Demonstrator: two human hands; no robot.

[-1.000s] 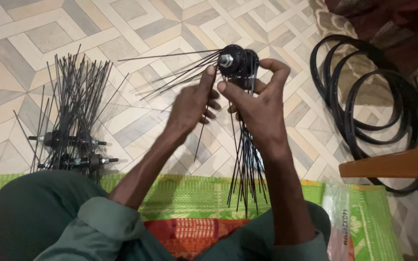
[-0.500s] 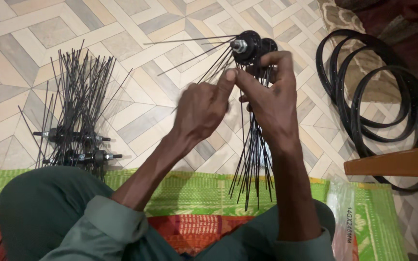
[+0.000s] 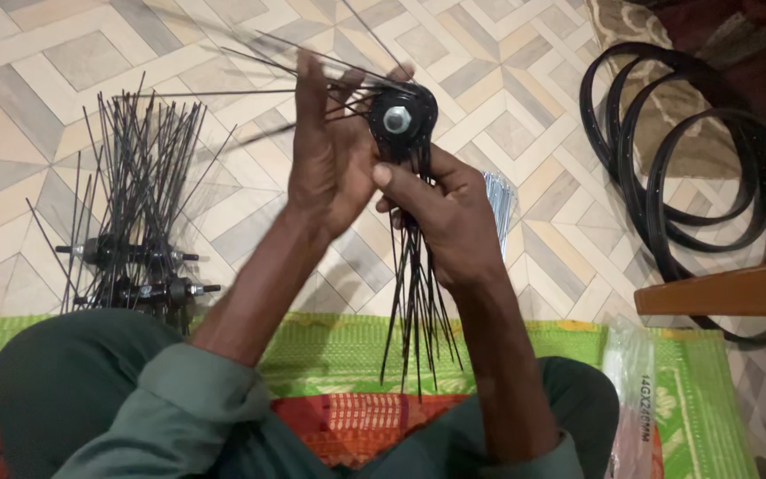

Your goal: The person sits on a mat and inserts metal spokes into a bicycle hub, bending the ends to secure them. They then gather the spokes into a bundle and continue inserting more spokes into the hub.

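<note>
A black wheel hub with a silver axle nut faces the camera, held up in front of me. My right hand grips it from below, thumb pressed on its body. Black spokes hang down from the hub toward my lap. My left hand is raised flat beside the hub, fingers upright, touching several spokes that fan out to the upper left.
Two more hubs with bundled black spokes lie on the tiled floor at left. Black wheel rims are stacked at right, beside a wooden edge. A clear plastic packet and silver spokes lie nearby. A green and red mat lies under my legs.
Both hands have brought the hub closer and turned it so its axle end faces the camera. My left hand has opened flat against the fanned spokes.
</note>
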